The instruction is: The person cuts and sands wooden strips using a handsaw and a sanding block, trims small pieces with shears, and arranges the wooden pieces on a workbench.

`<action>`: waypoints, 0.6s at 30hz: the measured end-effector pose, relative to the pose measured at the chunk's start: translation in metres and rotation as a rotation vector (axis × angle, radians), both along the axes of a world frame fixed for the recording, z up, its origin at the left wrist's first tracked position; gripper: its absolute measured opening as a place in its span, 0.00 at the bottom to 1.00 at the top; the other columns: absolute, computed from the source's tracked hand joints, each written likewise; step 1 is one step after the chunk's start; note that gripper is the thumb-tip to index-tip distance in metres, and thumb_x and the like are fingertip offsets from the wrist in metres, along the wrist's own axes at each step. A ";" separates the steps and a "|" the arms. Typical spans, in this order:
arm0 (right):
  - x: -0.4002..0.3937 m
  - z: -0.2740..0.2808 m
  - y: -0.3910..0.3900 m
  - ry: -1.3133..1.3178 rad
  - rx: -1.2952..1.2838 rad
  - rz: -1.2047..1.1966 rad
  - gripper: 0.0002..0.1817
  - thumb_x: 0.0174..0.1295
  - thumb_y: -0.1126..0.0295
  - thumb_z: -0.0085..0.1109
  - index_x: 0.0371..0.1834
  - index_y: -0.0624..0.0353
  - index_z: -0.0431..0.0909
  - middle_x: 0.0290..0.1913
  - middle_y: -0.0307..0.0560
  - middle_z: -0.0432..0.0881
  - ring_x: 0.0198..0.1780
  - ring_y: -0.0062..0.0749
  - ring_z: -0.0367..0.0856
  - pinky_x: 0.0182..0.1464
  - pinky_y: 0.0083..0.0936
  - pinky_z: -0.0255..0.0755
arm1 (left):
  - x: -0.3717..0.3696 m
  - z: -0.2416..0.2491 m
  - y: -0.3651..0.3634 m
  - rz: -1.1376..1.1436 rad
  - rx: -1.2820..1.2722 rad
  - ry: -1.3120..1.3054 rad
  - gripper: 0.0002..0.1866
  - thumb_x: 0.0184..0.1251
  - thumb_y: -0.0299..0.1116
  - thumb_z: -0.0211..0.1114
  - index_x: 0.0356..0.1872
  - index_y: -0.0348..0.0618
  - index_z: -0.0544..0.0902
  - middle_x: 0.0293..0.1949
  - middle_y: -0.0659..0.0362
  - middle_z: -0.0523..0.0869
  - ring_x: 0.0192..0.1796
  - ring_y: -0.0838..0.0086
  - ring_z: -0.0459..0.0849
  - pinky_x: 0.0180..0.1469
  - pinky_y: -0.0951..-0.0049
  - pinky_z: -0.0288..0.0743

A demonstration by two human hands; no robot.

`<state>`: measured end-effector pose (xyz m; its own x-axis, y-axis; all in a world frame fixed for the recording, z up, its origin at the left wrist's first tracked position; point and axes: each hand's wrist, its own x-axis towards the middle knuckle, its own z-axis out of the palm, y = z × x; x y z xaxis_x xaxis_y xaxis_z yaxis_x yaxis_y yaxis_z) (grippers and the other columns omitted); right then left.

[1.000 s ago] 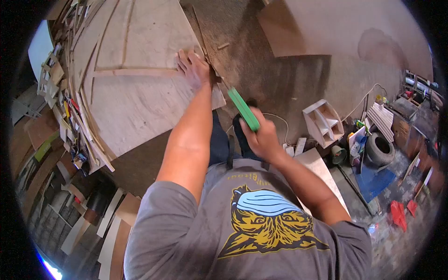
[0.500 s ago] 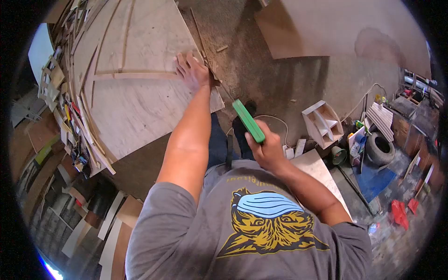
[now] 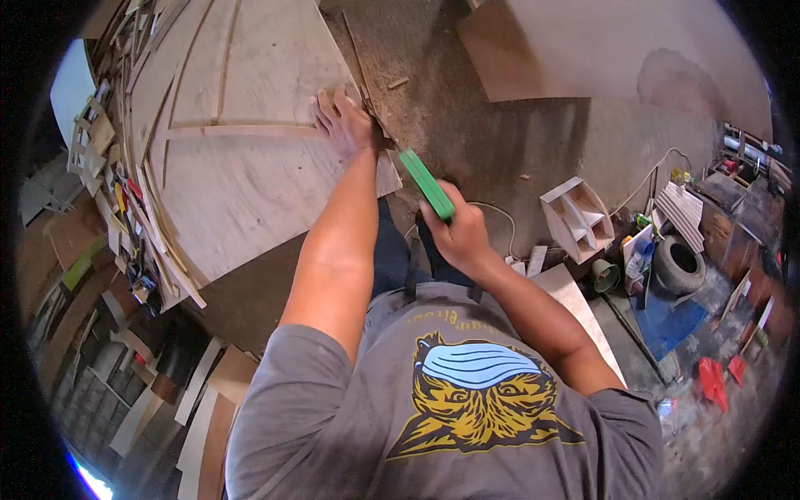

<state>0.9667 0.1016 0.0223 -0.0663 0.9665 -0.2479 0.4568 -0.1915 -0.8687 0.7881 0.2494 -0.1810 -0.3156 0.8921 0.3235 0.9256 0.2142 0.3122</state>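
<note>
My right hand (image 3: 457, 223) is closed around the green handle (image 3: 427, 185) of a handsaw. The saw's thin blade points up and left toward the corner of a plywood-topped table (image 3: 250, 200), by my left hand. My left hand (image 3: 346, 125) lies on the tabletop near its right edge, with fingers spread and pressing down. A thin wooden strip (image 3: 242, 131) runs across the plywood and passes under that hand. Its end by the blade is dark and partly hidden, so the exact contact between blade and strip cannot be made out.
Thin wood offcuts (image 3: 137, 208) are heaped along the table's left side. A large brown board (image 3: 575, 54) is at the upper right. On the floor to the right are a small wooden shelf box (image 3: 577, 220), a tire (image 3: 678, 265) and a blue sheet (image 3: 667, 327).
My right hand has pushed the saw forward, up and to the left, and less of the blade shows. My left hand stays in place on the table.
</note>
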 end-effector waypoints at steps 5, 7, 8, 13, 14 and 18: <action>0.005 0.000 -0.006 0.009 0.045 0.011 0.21 0.72 0.64 0.63 0.63 0.62 0.75 0.44 0.65 0.87 0.44 0.62 0.88 0.43 0.45 0.82 | 0.001 -0.004 -0.001 0.013 0.027 0.054 0.18 0.76 0.39 0.58 0.64 0.54 0.80 0.71 0.49 0.74 0.76 0.47 0.69 0.74 0.45 0.65; -0.004 -0.004 0.018 0.000 -0.141 0.024 0.21 0.72 0.67 0.63 0.64 0.62 0.75 0.48 0.64 0.86 0.47 0.61 0.89 0.45 0.44 0.82 | -0.001 -0.002 0.002 0.000 0.050 0.057 0.18 0.76 0.38 0.58 0.63 0.53 0.80 0.70 0.49 0.75 0.76 0.47 0.69 0.74 0.45 0.65; -0.002 0.000 0.013 0.022 -0.046 0.006 0.20 0.73 0.65 0.63 0.63 0.62 0.75 0.47 0.65 0.86 0.46 0.62 0.88 0.44 0.45 0.82 | -0.001 -0.001 0.005 -0.004 0.061 0.058 0.18 0.76 0.38 0.58 0.63 0.54 0.80 0.70 0.49 0.75 0.75 0.47 0.69 0.74 0.45 0.66; 0.009 0.002 -0.011 0.062 0.100 0.000 0.19 0.73 0.62 0.62 0.62 0.60 0.76 0.42 0.68 0.85 0.43 0.63 0.87 0.40 0.46 0.80 | 0.001 -0.006 0.004 0.002 0.060 0.014 0.19 0.73 0.35 0.59 0.63 0.53 0.79 0.73 0.50 0.71 0.78 0.48 0.64 0.76 0.44 0.61; 0.003 -0.004 -0.004 0.051 0.019 0.014 0.20 0.73 0.63 0.63 0.62 0.60 0.75 0.43 0.68 0.85 0.44 0.62 0.88 0.40 0.45 0.81 | 0.001 -0.008 -0.004 -0.006 0.047 0.008 0.19 0.73 0.35 0.60 0.63 0.53 0.79 0.72 0.50 0.72 0.78 0.48 0.65 0.76 0.44 0.61; 0.008 0.008 -0.008 0.025 -0.001 -0.007 0.20 0.73 0.63 0.63 0.63 0.60 0.75 0.41 0.66 0.86 0.41 0.62 0.88 0.38 0.45 0.81 | 0.000 -0.005 0.004 -0.006 0.066 0.015 0.19 0.72 0.35 0.60 0.62 0.53 0.80 0.71 0.50 0.73 0.78 0.47 0.66 0.76 0.44 0.62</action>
